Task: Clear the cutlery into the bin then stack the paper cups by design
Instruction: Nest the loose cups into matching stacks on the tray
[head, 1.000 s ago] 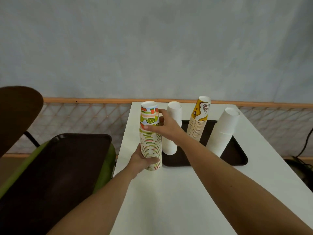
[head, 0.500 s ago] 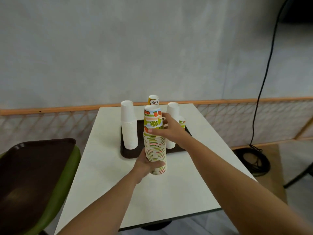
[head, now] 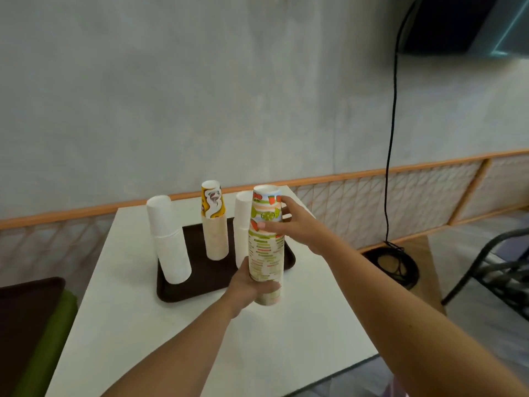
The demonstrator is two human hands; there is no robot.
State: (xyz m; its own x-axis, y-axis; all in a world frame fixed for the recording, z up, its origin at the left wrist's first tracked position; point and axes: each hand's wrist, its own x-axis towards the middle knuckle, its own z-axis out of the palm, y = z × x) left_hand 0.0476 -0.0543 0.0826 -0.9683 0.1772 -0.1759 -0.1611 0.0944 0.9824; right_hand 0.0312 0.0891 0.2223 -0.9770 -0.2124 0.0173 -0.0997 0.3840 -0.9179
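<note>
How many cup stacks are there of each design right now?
Plain white stacks: 2
Yellow-print stack: 1
Fruit-print stack: 1
Total: 4

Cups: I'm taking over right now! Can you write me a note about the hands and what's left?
Left hand grips the bottom of the fruit-print stack; right hand grips near its top.
On the tray stand the left white stack, the yellow-print stack and the right white stack.
Done: no cutlery shows on the table; cups look sorted by design.
Left: probably set the fruit-print stack down; maybe merge the white stacks.
</note>
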